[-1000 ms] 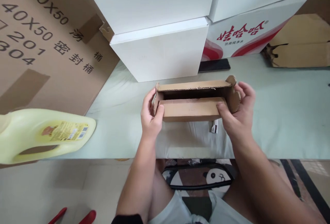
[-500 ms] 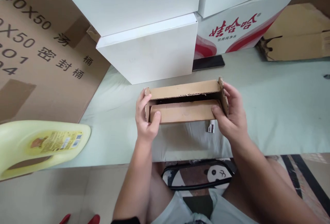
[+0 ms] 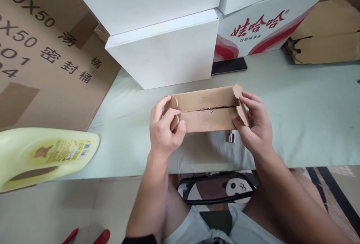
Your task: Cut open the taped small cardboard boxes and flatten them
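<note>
Your left hand (image 3: pixel 165 129) covers the nine o'clock end of the flat brown cardboard box (image 3: pixel 206 110), so you cannot see its corner. The pale yellow plastic jug (image 3: pixel 45 156) runs off the picture at nine o'clock. Its label is too small to read.

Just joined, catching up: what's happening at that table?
A seated person holds a small brown cardboard box over the pale green table, one hand at each end. The left hand pinches the left end flap, the right hand grips the right end. The two long flaps meet along the middle. White boxes are stacked behind; a yellow jug lies at the left.
</note>
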{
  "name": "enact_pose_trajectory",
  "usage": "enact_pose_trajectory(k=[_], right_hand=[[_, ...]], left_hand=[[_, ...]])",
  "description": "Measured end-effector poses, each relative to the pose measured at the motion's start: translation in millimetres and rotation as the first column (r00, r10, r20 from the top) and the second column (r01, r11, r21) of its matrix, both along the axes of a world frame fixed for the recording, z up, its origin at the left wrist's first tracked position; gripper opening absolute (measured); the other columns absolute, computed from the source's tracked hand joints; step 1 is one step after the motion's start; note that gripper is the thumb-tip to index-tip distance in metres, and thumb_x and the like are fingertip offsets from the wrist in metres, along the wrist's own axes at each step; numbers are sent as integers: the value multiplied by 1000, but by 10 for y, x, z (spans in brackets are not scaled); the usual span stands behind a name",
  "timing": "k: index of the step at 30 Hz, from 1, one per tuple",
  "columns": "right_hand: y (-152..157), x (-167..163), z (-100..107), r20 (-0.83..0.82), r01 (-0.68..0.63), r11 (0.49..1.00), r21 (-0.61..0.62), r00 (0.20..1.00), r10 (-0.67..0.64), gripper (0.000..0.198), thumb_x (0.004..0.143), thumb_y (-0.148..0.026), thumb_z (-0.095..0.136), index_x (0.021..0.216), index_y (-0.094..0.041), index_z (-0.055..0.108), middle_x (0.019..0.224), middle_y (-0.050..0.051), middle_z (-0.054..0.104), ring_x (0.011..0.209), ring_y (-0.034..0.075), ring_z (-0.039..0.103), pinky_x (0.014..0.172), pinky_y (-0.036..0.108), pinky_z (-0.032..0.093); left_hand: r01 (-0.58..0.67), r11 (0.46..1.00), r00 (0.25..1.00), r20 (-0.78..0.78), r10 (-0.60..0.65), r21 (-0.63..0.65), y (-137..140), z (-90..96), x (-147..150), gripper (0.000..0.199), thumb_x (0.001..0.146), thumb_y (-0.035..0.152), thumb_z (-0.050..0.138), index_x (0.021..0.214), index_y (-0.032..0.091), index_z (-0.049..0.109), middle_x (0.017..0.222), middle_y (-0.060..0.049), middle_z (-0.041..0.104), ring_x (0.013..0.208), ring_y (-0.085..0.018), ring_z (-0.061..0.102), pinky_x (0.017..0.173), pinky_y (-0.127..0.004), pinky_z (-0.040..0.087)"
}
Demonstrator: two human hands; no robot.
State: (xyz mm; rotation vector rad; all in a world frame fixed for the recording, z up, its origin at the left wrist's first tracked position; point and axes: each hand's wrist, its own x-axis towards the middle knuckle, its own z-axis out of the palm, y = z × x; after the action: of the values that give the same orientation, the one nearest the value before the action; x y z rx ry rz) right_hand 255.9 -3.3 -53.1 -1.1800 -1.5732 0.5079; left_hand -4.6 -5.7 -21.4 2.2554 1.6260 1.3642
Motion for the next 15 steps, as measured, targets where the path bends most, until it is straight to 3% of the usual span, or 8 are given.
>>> enact_pose_trajectory(k=[6, 9, 12, 15], right_hand=[[47, 71, 8, 115, -49, 999, 24, 992, 46, 53, 92, -49, 69, 141, -31, 61, 156, 14, 50, 150, 39, 45, 122, 64, 39], [60, 93, -15, 97, -94, 995, 36, 991, 90, 49, 98, -54, 57, 142, -32, 61, 160, 11, 48, 152, 36, 44, 125, 61, 35], [77, 137, -47, 1, -94, 995, -32, 996, 94, 50, 104, -54, 37, 145, -33, 58, 162, 9, 49, 149, 33, 48, 119, 56, 44], [116, 195, -47, 89, 150, 961, -234, 987, -132, 47, 99, -49, 45, 135, -24, 61, 136, 15, 67, 118, 32, 69, 94, 48, 57]], left_hand=[[135, 991, 979, -150, -136, -17, 7, 6, -71, 58, 93, 47, 69, 146, 28, 56, 156, -13, 54, 151, -38, 46, 124, -64, 38], [144, 976, 961, -211, -178, -165, -5, 65, -112, 73, 82, 66, 79, 143, 31, 62, 163, -12, 48, 157, -45, 35, 123, -68, 37], [93, 966, 977, -167, -136, -241, 10, 74, -164, 64, 79, 69, 79, 130, 30, 73, 162, -10, 52, 158, -44, 34, 123, -66, 40], [49, 968, 999, 17, -46, -247, 47, 8, -289, 64, 81, 71, 77, 125, 25, 76, 160, -13, 53, 156, -42, 39, 124, -61, 42]])
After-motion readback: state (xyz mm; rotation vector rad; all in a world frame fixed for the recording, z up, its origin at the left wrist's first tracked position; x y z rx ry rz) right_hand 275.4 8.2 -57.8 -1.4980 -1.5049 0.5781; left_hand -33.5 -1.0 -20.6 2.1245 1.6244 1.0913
